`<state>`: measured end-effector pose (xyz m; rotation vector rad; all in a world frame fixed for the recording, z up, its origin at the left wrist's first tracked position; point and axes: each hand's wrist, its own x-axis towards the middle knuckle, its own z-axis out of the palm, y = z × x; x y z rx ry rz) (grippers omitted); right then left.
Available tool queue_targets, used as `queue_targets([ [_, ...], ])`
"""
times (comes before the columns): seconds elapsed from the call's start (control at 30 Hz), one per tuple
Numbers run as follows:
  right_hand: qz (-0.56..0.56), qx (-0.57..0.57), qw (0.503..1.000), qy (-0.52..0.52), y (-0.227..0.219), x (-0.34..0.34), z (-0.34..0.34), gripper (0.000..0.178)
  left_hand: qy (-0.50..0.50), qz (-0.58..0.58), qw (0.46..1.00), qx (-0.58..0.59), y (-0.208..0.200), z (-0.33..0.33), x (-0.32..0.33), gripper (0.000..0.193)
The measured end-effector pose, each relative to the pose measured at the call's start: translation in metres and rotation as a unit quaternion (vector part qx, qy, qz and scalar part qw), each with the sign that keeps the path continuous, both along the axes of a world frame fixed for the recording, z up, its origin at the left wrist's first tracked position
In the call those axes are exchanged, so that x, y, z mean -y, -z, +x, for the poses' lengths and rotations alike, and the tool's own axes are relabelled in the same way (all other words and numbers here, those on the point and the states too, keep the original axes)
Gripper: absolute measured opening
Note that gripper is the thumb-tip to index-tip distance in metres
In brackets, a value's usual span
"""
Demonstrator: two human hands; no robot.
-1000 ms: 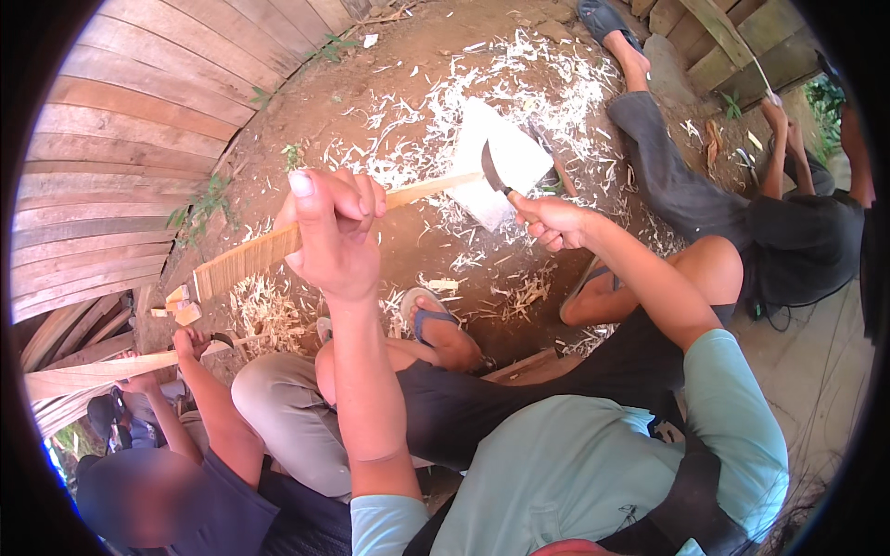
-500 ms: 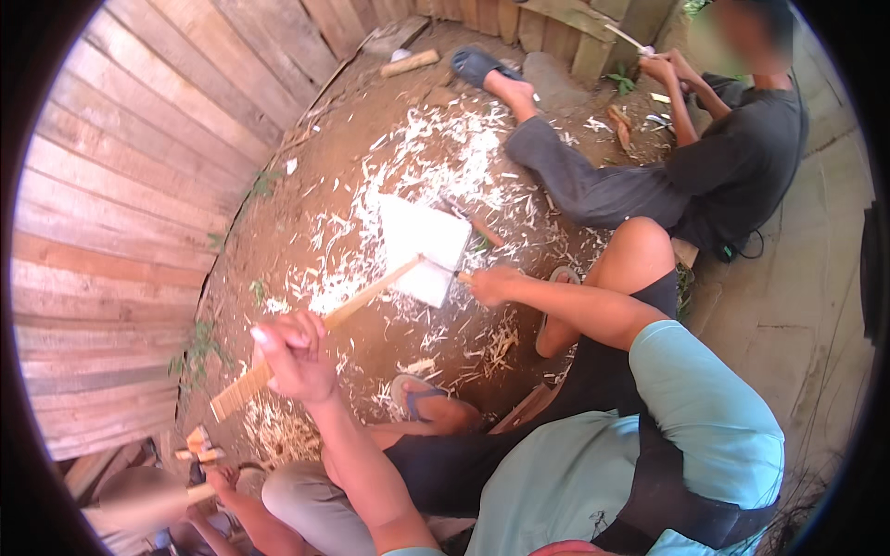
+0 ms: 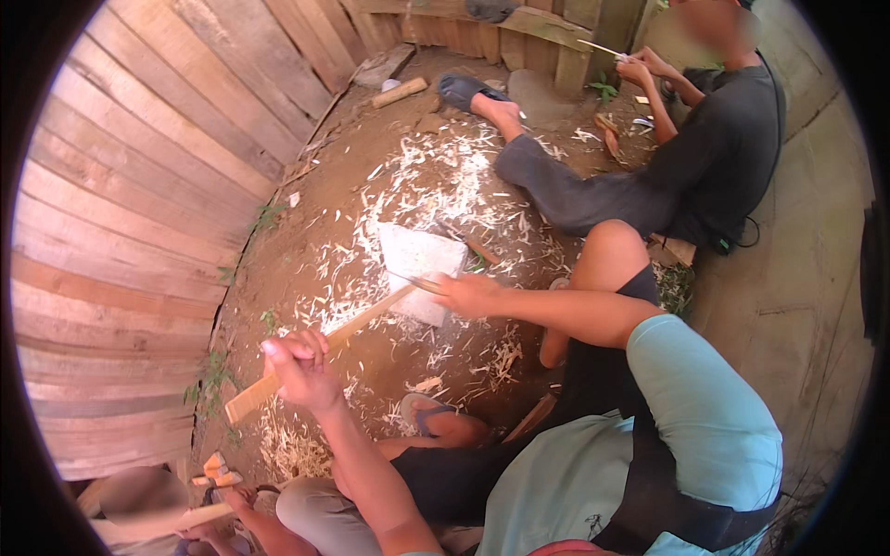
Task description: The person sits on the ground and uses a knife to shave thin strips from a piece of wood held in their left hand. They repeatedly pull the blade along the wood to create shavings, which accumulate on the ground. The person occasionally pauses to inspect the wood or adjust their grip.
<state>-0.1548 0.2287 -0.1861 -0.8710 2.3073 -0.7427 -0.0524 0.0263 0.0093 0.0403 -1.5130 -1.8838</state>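
Observation:
My left hand (image 3: pixel 304 371) is closed around a long flat wooden strip (image 3: pixel 360 321), whose near end sticks out past my fist to the lower left. The strip slants up to the right, its far end over a pale, flat, roughly square block (image 3: pixel 422 248) on the ground. My right hand (image 3: pixel 468 295) grips a knife (image 3: pixel 414 281), and its thin blade points left across the strip's far end. The knife's handle is mostly hidden in my fingers. Whether the strip's end touches the block I cannot tell.
Pale wood shavings (image 3: pixel 454 167) cover the dirt around the block. A plank wall (image 3: pixel 139 241) curves along the left. One person (image 3: pixel 714 139) sits at the upper right holding a thin stick; another works at the lower left beside wood pieces (image 3: pixel 218 470).
My right hand and the knife have moved left, so the blade now crosses the strip's end. My left hand with the strip has shifted slightly right and down. The whole view has tilted a little.

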Motion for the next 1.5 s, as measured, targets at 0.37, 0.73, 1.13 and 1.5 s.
queue_targets([
  [0.37, 0.175, -0.016, 0.979, -0.098, -0.031, 0.019, -0.025, 0.048, -0.022, 0.02, 1.0, -0.003, 0.005, 0.007, 0.019, 0.043],
  [0.73, 0.279, 0.034, 0.959, -0.028, 0.028, 0.012, -0.009, 0.041, -0.002, -0.002, 1.0, -0.001, 0.002, 0.011, 0.016, 0.046],
  [1.13, -0.292, -0.041, 0.945, 0.145, -0.13, 0.049, 0.002, 0.046, -0.012, -0.011, 1.0, -0.024, 0.007, 0.025, 0.03, 0.041],
  [1.5, 0.14, -0.04, 0.988, -0.056, -0.049, 0.037, -0.008, 0.049, -0.008, -0.041, 0.999, -0.024, 0.01, 0.03, 0.028, 0.044],
])
